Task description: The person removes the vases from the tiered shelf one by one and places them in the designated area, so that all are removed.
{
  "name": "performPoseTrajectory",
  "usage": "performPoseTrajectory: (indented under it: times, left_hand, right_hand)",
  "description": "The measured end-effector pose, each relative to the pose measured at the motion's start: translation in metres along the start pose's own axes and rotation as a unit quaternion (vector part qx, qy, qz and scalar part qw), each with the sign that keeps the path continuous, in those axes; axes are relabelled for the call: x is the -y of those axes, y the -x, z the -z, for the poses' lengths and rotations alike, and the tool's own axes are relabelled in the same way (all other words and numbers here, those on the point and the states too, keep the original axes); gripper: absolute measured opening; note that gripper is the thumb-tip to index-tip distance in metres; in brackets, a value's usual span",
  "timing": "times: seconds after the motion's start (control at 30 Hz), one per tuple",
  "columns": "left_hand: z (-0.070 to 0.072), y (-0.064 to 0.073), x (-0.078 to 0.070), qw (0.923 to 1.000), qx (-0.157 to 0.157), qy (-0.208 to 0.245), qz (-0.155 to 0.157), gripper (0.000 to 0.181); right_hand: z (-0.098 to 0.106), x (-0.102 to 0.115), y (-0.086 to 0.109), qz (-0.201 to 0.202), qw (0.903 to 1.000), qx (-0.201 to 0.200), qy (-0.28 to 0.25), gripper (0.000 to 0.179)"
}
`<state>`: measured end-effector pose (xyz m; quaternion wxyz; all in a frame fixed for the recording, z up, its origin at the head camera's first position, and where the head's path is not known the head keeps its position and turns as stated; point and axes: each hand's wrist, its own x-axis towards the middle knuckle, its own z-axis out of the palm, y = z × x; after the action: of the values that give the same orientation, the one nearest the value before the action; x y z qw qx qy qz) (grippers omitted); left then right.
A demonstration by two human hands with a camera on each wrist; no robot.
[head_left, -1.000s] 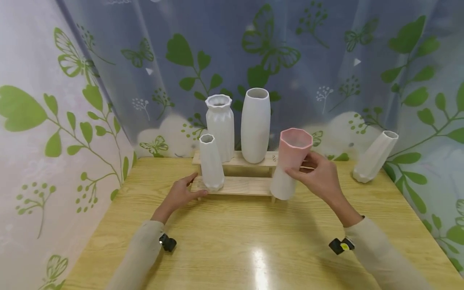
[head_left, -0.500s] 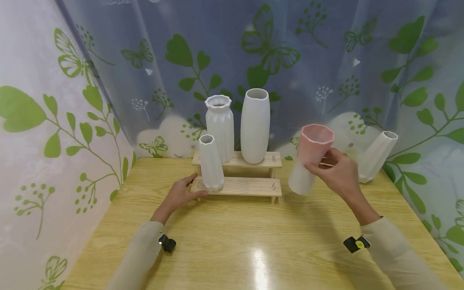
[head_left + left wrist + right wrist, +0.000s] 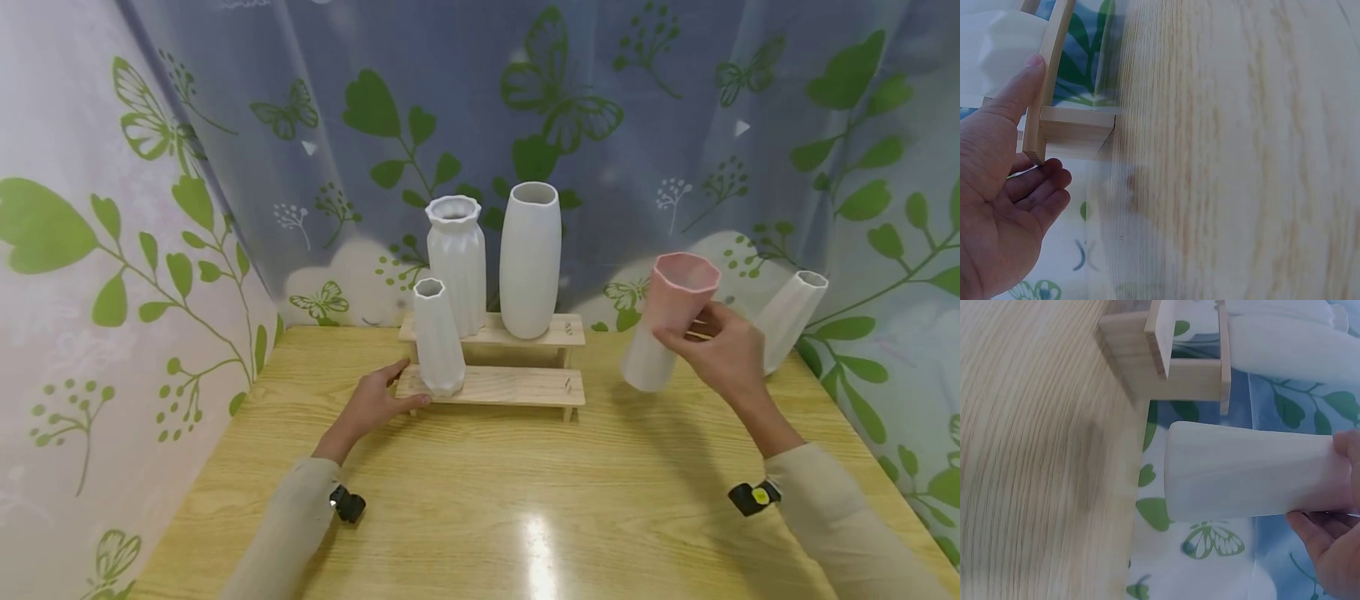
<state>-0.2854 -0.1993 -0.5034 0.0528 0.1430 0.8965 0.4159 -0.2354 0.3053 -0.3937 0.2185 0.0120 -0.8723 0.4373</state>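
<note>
My right hand (image 3: 727, 354) grips a pink-and-white vase (image 3: 667, 321) round its middle, thumb in front and fingers behind. Tilted slightly, the vase hangs above the table to the right of a two-step wooden stand (image 3: 517, 385); its white base (image 3: 1191, 472) is off the wood in the right wrist view. My left hand (image 3: 377, 404) holds the left end of the stand's lower step, the thumb (image 3: 1025, 84) along the board and the other fingers curled by its end. Just beside that hand, a slim white vase (image 3: 438, 342) stands on the lower step.
On the upper step stand a ruffled-rim white vase (image 3: 456, 267) and a tall smooth white vase (image 3: 530, 262). Another white vase (image 3: 791, 317) is at the back right, partly behind my right hand. Patterned curtains (image 3: 585, 108) border the wooden table (image 3: 480, 500).
The pink-and-white vase has moved from the right end of the lower step, rightward and slightly up, in my right hand. My left hand has stayed on the stand.
</note>
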Motion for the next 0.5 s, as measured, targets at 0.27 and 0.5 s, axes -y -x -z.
performPoseTrajectory:
  times: [0.27,0.5]
  left_hand:
    - [0.000,0.000,0.000,1.0000,0.001,0.000,0.002,0.102]
    - [0.000,0.001,-0.001,1.0000,-0.002,0.000,-0.001,0.100]
  right_hand:
    - [0.009,-0.017,-0.009,-0.011,0.9997,-0.017,0.010,0.061]
    - [0.013,-0.032,-0.016,-0.018,0.9993,-0.022,0.026,0.063]
